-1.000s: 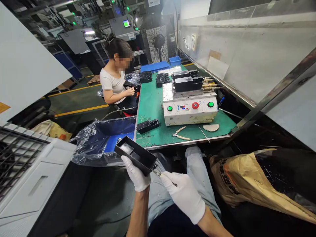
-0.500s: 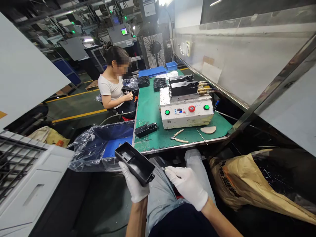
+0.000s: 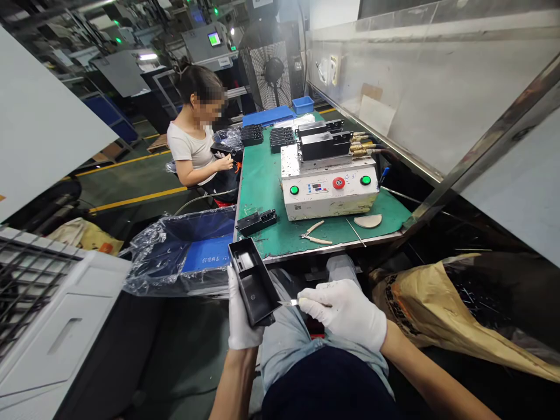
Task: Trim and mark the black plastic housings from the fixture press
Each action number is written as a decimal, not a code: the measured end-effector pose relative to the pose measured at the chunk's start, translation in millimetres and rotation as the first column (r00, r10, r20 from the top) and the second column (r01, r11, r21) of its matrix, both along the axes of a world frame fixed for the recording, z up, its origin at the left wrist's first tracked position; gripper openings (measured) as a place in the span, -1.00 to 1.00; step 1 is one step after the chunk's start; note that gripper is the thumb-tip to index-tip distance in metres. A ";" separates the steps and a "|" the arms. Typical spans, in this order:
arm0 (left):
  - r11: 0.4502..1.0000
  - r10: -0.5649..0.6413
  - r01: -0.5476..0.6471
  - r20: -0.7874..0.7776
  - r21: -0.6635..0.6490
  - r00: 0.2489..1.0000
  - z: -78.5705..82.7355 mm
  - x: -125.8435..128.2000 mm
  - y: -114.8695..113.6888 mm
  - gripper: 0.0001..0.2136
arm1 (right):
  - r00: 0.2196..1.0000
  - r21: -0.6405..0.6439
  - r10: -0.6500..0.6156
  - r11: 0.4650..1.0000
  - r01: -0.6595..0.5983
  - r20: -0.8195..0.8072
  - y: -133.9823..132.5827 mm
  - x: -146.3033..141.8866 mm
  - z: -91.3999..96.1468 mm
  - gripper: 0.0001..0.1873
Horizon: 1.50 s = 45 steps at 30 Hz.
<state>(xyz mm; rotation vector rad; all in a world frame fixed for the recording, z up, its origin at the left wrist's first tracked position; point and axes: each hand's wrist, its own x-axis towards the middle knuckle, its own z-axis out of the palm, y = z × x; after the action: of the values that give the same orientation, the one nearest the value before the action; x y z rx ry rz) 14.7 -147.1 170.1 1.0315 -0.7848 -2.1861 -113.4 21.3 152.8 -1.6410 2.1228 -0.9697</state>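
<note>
Left hand (image 3: 240,318) gripping black plastic housing (image 3: 252,290) from below; right hand (image 3: 345,312) pinching small blade (image 3: 291,303) just beside housing edge.

Tray (image 3: 254,290): black plastic, matt, smooth
Blade (image 3: 291,303): shiny metal
Gloves (image 3: 343,314): white cloth
Bench mat (image 3: 262,175): green, matt, scuffed
Bag (image 3: 149,274): clear, glossy plastic
Sack (image 3: 415,315): tan paper, creased
</note>
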 end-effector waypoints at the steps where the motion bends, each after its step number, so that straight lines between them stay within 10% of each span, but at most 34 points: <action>1: 0.999 -0.027 0.027 0.005 0.032 1.000 0.9 0.0 0.8 -0.44 | 1.000 0.000 0.005 1.000 -0.005 -0.005 0.9 -0.5 0.3 -0.61; 23: 0.882 -0.189 0.223 -0.122 0.416 0.974 -10.6 15.1 4.9 -0.51 | 0.991 -0.134 -0.079 0.989 0.064 -0.110 3.3 8.9 -15.5 -0.67; 39: 0.855 -0.328 0.375 -0.186 0.358 0.926 -22.6 22.8 -10.8 -0.60 | 0.965 -0.127 -0.159 0.983 0.134 -0.211 1.8 21.9 -10.3 -0.63; 45: 0.819 -0.461 0.417 0.019 0.394 0.887 -15.4 22.8 2.5 -0.47 | 0.938 -0.124 -0.256 0.965 0.233 -0.234 0.7 6.7 -9.3 -0.61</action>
<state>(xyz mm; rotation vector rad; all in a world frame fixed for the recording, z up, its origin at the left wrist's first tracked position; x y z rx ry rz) 37.5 -144.6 154.7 1.2721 -0.7170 -2.7805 -106.7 22.1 143.5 -1.6440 2.5344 -0.9938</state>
